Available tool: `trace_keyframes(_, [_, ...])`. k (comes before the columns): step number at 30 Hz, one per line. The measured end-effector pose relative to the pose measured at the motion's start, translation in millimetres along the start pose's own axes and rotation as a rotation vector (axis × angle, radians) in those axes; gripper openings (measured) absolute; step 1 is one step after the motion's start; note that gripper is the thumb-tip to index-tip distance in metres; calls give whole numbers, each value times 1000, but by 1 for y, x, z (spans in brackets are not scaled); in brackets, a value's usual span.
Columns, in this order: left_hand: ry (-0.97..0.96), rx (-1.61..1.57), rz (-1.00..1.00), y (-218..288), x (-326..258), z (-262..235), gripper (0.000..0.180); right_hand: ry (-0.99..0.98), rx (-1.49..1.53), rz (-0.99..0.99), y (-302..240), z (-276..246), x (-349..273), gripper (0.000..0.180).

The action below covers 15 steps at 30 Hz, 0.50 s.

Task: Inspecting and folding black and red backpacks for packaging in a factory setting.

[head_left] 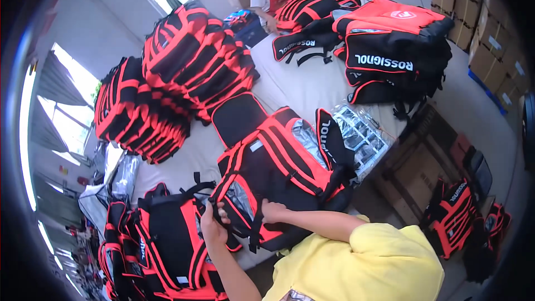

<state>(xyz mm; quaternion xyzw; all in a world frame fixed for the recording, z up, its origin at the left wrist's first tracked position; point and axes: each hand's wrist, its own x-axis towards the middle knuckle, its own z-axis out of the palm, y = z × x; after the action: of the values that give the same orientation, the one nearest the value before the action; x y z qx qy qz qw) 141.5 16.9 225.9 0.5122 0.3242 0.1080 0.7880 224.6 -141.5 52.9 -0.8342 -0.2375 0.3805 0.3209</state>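
Fingers of the left hand [214, 227] are curled in at the lower left edge of the central bag [281, 167]; whether they grip anything cannot be told. Those of the right hand [273, 212], just to its right, are drawn in narrow around a black strap [258, 224] hanging on the same bag's near side.

In the head view, that bag lies at the centre of the frame, tilted, on a pale table [301, 89]. It is black with bright red edging; two red-bordered shoulder straps [287, 155] run along its back. Silvery grey panels show toward its right side and beside the hands. A black, red-edged flap [239, 118] spreads from its upper left end.

As for writing, a small white label [256, 147] sits on the bag's back, its print too small to read. Large white capitals mark its black side pocket [329, 136], turned on their side and partly cut off by the folds. The same style of white lettering stands upside down on the large upright bag [398, 50] at upper right, whose red top bears a round pale emblem [402, 15]. Another black and red bag [173, 234] at lower left carries white letters on its side and a small white label.

Clear plastic packages [362, 139] lie just right of the central bag, and stacked bags [195, 58] fill the upper left.
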Motion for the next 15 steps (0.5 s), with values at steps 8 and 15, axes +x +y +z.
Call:
trace_keyframes(8, [36, -208, -54, -19, 39, -99, 38, -292, 1492, -327, 85, -76, -63, 20])
trace_keyframes(15, [446, 1677, 954, -96, 19, -58, 63, -129, 1707, -411, 109, -118, -134, 11])
